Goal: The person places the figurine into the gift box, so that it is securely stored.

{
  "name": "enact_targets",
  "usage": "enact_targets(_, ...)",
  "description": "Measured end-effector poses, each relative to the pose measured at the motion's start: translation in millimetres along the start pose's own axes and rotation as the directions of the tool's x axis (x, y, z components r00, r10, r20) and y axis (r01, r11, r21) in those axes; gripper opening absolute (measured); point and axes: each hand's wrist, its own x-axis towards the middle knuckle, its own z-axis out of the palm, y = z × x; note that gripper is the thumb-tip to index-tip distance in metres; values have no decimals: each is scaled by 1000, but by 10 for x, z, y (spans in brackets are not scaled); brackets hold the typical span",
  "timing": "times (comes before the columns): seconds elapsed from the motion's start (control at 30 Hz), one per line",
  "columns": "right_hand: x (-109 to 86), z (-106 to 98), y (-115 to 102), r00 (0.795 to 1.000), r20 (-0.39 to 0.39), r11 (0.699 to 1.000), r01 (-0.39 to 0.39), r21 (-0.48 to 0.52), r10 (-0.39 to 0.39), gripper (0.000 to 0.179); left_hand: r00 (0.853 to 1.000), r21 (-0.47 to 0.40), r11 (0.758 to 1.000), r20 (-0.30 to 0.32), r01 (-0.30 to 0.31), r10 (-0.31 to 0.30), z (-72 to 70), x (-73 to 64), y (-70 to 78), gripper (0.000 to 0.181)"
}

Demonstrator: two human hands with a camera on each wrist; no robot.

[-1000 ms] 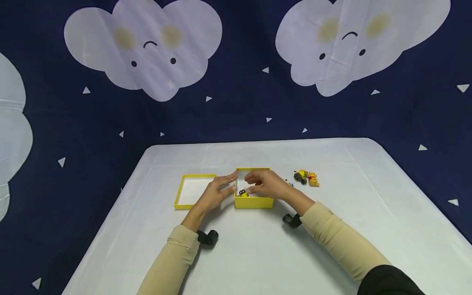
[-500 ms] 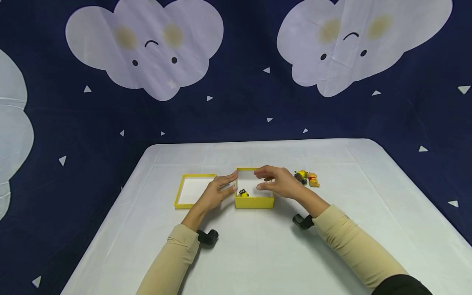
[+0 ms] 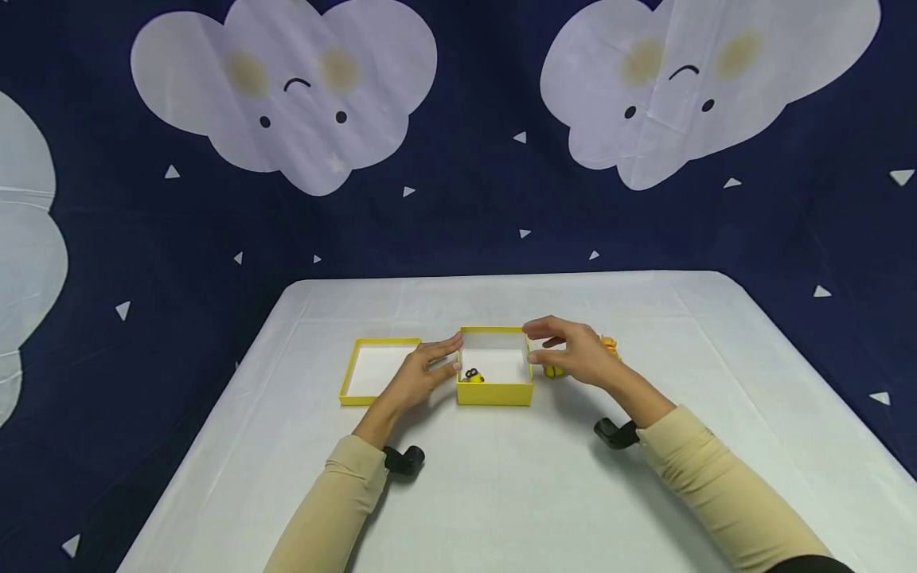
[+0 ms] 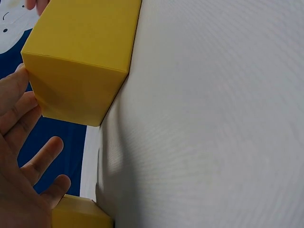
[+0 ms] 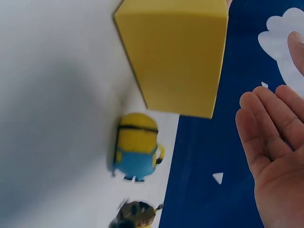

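Observation:
A yellow open box (image 3: 494,394) with a white inside stands in the middle of the table. In its near left corner a small minion figure (image 3: 474,376) shows its goggles over the rim. My left hand (image 3: 423,370) rests its fingertips against the box's left side, fingers spread. Near the box's right rim, my right hand (image 3: 576,350) holds nothing, its fingers extended. Below that hand, a yellow and blue minion figure (image 5: 137,147) is on the table beside the box.
Left of the box lies a shallow yellow lid (image 3: 376,370), its white inside up. A dark figure (image 5: 137,213) and an orange bear figure (image 3: 609,344) are to the right, partly hidden in the head view by my right hand. A cloud-printed cloth (image 3: 458,231) hangs behind the table.
My right hand has drawn out of the box to the right, leaving the small minion figure inside. My left hand has stayed at the box's left side.

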Motion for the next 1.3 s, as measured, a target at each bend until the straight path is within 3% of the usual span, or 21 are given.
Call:
enact_targets(0.33, -68, -148, 236, 996, -50, 996, -80, -28, 78, 59, 1000, -29, 1000, 0, -7, 7, -1, 1, -3, 49)
enact_targets(0.87, -245, -423, 589, 968, -153, 968, -218, -121, 199, 51, 1000, -5, 1000, -1, -5, 5, -5, 1, 8, 46)
enact_targets(1.3, -332, -523, 879, 968, -209, 977, -167, -136, 136, 52, 1000, -1, 1000, 3, -24, 24, -16, -6, 8, 47)
